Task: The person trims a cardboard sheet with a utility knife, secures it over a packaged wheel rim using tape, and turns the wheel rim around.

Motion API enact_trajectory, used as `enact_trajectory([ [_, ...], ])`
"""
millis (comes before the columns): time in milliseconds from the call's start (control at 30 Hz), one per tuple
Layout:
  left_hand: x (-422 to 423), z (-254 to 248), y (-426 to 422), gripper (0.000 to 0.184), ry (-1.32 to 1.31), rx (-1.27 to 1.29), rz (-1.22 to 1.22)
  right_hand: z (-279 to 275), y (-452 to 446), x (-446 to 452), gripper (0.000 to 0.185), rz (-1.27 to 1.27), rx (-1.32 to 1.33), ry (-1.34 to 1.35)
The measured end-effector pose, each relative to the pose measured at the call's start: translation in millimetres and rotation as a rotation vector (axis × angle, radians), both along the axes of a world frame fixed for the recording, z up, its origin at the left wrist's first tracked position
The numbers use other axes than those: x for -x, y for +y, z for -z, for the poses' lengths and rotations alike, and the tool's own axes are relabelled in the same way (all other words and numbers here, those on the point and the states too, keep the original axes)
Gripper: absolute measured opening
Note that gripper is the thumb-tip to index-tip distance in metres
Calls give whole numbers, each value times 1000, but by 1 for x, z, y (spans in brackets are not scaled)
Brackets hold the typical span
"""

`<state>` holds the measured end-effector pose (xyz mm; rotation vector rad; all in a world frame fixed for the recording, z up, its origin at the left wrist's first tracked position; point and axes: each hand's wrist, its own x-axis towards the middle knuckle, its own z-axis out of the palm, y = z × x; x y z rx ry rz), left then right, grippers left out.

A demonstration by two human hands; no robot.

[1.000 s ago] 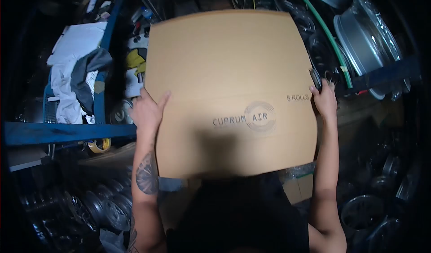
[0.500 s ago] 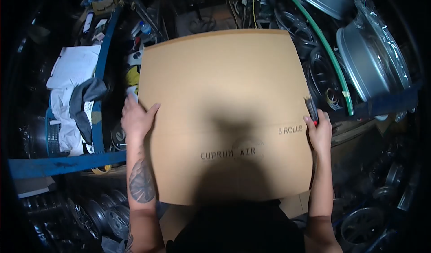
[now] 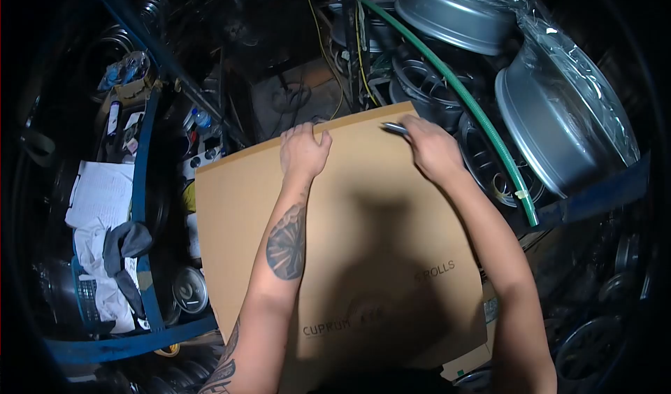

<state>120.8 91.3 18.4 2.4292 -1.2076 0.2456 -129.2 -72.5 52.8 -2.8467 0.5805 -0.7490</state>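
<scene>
A large brown cardboard sheet (image 3: 244, 212) with "CUPRUM AIR" and "ROLLS" printed on it lies tilted in front of me. At its far edge is my left hand (image 3: 304, 153), its fingers bent over the rim and its thumb on the near face. My right hand (image 3: 430, 149) is closed round a dark, slim box cutter (image 3: 395, 127) at the far right corner. The cutter's tip points left over the board, just inside the edge. The fingers on its far side are partly hidden.
Silver wheel rims (image 3: 552, 128), some in plastic wrap, crowd the right, with a green hose (image 3: 454, 83) across them. To the left, a blue shelf frame (image 3: 143, 177) bears papers (image 3: 101, 195) and cloths (image 3: 126, 247). A black upright post (image 3: 353, 51) stands beyond the board.
Both hands have moved from the sheet's sides to its far edge, the right still carrying the box cutter. The cardboard now sits lower and turned in view.
</scene>
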Motion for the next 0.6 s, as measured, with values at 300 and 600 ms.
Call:
enact_trajectory([
  [300, -3, 11, -5, 49, -23, -16, -47, 123, -93, -85, 19, -98, -1539, 107],
  [600, 23, -11, -27, 76, 49, -112, 414, 102, -88, -75, 35, -45, -1142, 41],
])
